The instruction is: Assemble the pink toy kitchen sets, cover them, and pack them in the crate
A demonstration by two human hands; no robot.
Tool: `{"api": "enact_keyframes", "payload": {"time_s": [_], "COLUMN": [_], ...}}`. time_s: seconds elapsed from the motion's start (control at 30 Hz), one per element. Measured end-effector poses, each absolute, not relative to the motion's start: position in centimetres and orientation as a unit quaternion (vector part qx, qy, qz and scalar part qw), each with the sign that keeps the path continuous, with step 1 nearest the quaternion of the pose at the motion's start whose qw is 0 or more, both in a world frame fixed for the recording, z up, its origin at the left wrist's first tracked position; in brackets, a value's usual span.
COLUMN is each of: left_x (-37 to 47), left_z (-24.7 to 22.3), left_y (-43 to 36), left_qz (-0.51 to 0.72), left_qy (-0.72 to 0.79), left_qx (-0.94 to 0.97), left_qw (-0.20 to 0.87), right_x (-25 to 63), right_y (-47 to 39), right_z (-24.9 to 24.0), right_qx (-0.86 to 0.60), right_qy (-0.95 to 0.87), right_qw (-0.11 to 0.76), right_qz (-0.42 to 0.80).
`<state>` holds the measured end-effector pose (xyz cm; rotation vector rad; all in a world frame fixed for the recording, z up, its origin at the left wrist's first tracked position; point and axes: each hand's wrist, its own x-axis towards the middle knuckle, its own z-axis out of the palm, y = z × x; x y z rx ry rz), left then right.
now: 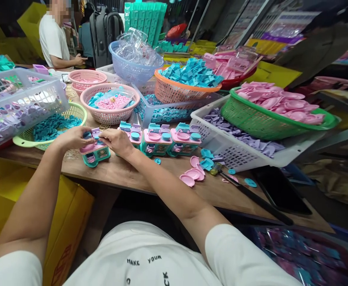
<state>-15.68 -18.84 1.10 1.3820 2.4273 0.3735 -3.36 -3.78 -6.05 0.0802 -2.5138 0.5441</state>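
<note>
At the left end of a row of small toy kitchens stands one toy kitchen [94,155] with a pink top, teal base and raised blue and purple pieces at its back. My left hand [72,139] grips its upper left side, fingers curled at the blue piece. From the right, my right hand [118,142] pinches at the top near the purple piece [96,132]; its fingertips partly hide that spot. Beside my right hand are several similar toy kitchens [157,139], standing upright side by side, one partly behind the hand.
Pink oval pieces [191,174], blue pieces [207,159], a screwdriver [217,169] and a dark phone [282,188] lie on the table. Behind are a lime basket [84,115], a pink basket [109,115], an orange basket [176,93] and a green basket [266,125]. Another person [53,39] sits far left.
</note>
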Motion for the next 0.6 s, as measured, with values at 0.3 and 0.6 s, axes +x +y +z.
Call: {"api": "enact_keyframes", "payload": {"time_s": [0.3,0.6], "left_x": [-15.6,-15.4], "left_z": [1.1,1.3], "left_y": [-19.0,-18.9], "left_qz": [0.147,0.13], "left_qy": [0.842,0.845], "left_qx": [0.489,0.49], "left_qw": [0.173,0.168], "right_x": [-3.6,-3.2], "right_y": [-2.4,-2.5], "right_z": [-7.1,-6.9], "right_qx": [0.082,0.086], "right_qy": [-0.919,-0.94], "right_qw": [0.307,0.289], "right_qz": [0.232,0.158]}}
